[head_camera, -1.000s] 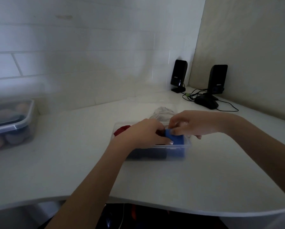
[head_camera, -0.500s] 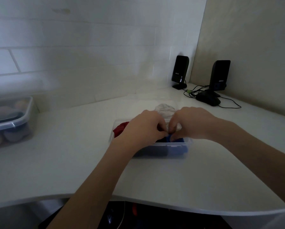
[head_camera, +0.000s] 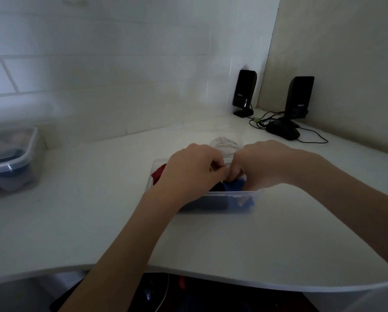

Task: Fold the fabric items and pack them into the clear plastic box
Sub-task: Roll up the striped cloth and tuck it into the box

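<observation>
We see a white corner desk (head_camera: pixel 98 221) against a white tiled wall (head_camera: pixel 98 64), with 2 black speakers (head_camera: pixel 244 91) at the back corner and a lidded storage tub (head_camera: pixel 10 161) far left. The clear plastic box (head_camera: pixel 233 195) sits mid-desk holding red fabric (head_camera: pixel 158 175) and blue fabric (head_camera: pixel 234 185), a pale cloth (head_camera: pixel 224 145) just behind it. Our left hand (head_camera: pixel 188 172) and right hand (head_camera: pixel 262 163) meet over the box, fingers curled narrow and pinching down at the blue fabric.
</observation>
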`<state>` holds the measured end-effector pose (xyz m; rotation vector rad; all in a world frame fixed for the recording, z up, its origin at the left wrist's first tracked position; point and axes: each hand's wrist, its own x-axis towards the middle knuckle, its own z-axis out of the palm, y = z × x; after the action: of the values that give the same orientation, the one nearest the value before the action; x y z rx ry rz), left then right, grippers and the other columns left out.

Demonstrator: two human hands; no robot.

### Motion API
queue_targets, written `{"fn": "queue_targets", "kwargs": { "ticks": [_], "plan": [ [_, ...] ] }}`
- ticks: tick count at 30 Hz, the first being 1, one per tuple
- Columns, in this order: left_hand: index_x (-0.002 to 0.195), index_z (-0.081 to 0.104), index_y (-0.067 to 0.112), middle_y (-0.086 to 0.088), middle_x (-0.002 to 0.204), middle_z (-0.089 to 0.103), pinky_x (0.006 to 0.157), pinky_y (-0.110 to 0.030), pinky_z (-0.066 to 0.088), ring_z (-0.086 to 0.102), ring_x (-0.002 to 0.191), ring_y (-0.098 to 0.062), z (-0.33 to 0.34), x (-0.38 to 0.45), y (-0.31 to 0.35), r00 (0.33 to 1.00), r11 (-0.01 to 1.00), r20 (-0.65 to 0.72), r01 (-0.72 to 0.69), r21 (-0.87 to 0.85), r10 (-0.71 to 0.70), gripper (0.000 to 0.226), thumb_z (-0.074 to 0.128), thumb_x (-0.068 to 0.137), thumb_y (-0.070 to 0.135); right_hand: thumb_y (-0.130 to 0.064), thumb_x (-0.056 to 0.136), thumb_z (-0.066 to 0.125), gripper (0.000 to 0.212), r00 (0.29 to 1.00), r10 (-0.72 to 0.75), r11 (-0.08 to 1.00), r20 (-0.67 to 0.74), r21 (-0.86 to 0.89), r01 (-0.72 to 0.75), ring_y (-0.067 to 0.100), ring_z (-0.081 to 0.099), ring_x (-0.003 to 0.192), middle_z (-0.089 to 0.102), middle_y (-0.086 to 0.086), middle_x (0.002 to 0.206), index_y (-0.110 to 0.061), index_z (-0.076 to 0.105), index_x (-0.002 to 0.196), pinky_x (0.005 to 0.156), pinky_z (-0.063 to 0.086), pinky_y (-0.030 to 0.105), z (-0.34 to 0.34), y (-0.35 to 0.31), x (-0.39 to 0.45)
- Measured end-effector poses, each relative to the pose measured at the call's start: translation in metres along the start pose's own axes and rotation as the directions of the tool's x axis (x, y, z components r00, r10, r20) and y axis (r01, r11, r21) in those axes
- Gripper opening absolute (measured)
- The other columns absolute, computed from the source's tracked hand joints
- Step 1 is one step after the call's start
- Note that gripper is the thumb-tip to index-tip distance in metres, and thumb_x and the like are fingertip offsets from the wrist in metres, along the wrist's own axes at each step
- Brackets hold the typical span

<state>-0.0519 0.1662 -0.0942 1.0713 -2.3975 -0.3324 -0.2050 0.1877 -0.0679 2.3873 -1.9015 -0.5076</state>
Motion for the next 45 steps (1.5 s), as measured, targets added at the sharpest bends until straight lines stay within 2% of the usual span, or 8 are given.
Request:
{"fn": "queue_targets", "kwargs": {
  "ticks": [4, 9, 16, 24, 31, 35, 41, 45],
  "plan": [
    [0.086, 0.071, 0.023, 0.009, 0.082, 0.069, 0.074, -0.031, 0.054, 0.061, 0.075, -0.008, -0.010, -0.010, -0.009, 0.988, 0.998, -0.152, -0.023, -0.057, 0.015, 0.016, 0.059, 0.086, 0.032, -0.046, 0.077, 0.067, 0.019, 0.966, 0.092, 0.783, -0.239, 0.617, 0.078, 0.001, 0.061, 0.056, 0.073, -0.016, 0.071, -0.032, 0.075, 0.088, 0.059, 0.049, 0.015, -0.006, 0.026, -0.010],
    [0.080, 0.070, 0.024, 0.013, 0.074, 0.065, 0.075, -0.034, 0.054, 0.059, 0.070, -0.004, -0.010, -0.014, -0.017, 0.962, 0.992, -0.272, -0.016, -0.128, -0.019, 0.015, 0.061, 0.085, 0.034, -0.029, 0.093, 0.052, 0.018, 0.657, 0.558, 0.603, -0.507, 0.792, 0.099, 0.004, 0.051, 0.053, 0.066, 0.003, 0.077, -0.017, 0.062, 0.101, 0.046, 0.042, 0.018, 0.023, 0.058, 0.018],
    [0.080, 0.070, 0.022, 0.009, 0.074, 0.068, 0.072, -0.037, 0.055, 0.062, 0.068, -0.009, -0.004, -0.019, -0.022, 0.973, 0.995, -0.229, 0.005, -0.100, -0.028, 0.017, 0.060, 0.086, 0.034, -0.013, 0.095, 0.046, 0.048, 0.944, 0.196, 0.650, -0.265, 0.756, 0.078, 0.022, 0.048, 0.120, 0.045, 0.000, 0.141, -0.029, 0.038, 0.140, 0.092, 0.039, 0.027, 0.069, 0.057, 0.049],
    [0.085, 0.071, 0.022, 0.007, 0.078, 0.069, 0.076, -0.036, 0.055, 0.061, 0.071, -0.007, 0.000, -0.019, -0.025, 0.986, 0.994, -0.160, 0.032, -0.105, -0.049, 0.015, 0.059, 0.086, 0.031, -0.011, 0.082, 0.066, 0.084, 0.925, 0.267, 0.627, -0.269, 0.778, 0.045, 0.014, 0.058, 0.090, 0.056, 0.000, 0.111, -0.029, 0.015, 0.146, 0.078, 0.043, 0.023, 0.074, 0.052, 0.048],
    [0.086, 0.070, 0.022, 0.006, 0.081, 0.069, 0.079, -0.036, 0.054, 0.061, 0.074, -0.010, -0.003, -0.022, -0.021, 0.988, 0.994, -0.143, 0.053, -0.091, -0.066, 0.019, 0.057, 0.088, 0.036, -0.003, 0.087, 0.049, 0.025, 0.454, 0.763, 0.412, -0.461, 0.887, 0.209, 0.006, 0.056, 0.077, 0.061, 0.002, 0.095, -0.011, 0.058, 0.110, 0.064, 0.042, 0.018, 0.060, 0.053, 0.033],
    [0.095, 0.067, 0.029, 0.010, 0.091, 0.068, 0.082, -0.038, 0.054, 0.062, 0.082, -0.010, -0.001, -0.020, -0.019, 0.987, 0.994, -0.138, 0.075, -0.074, -0.085, 0.017, 0.057, 0.086, 0.041, -0.004, 0.091, 0.048, 0.027, 0.387, 0.665, 0.429, -0.639, 0.751, 0.502, -0.013, 0.052, 0.063, 0.054, -0.011, 0.076, -0.029, 0.050, 0.081, 0.058, 0.039, 0.005, 0.023, 0.036, 0.007],
    [0.115, 0.048, 0.027, 0.011, 0.104, 0.060, 0.075, -0.018, 0.048, 0.059, 0.085, 0.003, -0.015, -0.017, 0.008, 0.971, 0.758, -0.122, 0.078, -0.648, -0.205, 0.040, 0.067, 0.080, 0.021, -0.027, 0.097, 0.044, 0.029, 0.589, 0.405, 0.391, -0.699, 0.715, 0.580, 0.035, 0.064, 0.078, 0.067, 0.022, 0.086, -0.006, 0.064, 0.091, 0.068, 0.054, 0.039, -0.006, -0.009, -0.013],
    [0.094, 0.063, 0.025, 0.002, 0.086, 0.069, 0.067, -0.025, 0.053, 0.065, 0.078, -0.012, -0.025, -0.021, 0.012, 0.971, 0.514, -0.072, 0.057, -0.856, -0.228, 0.017, 0.057, 0.084, 0.013, -0.034, 0.097, 0.039, 0.041, 0.642, 0.445, 0.420, -0.624, 0.779, 0.466, 0.017, 0.061, 0.065, 0.065, 0.006, 0.071, -0.008, 0.064, 0.078, 0.062, 0.047, 0.026, -0.003, -0.028, -0.016]
  ]
}}
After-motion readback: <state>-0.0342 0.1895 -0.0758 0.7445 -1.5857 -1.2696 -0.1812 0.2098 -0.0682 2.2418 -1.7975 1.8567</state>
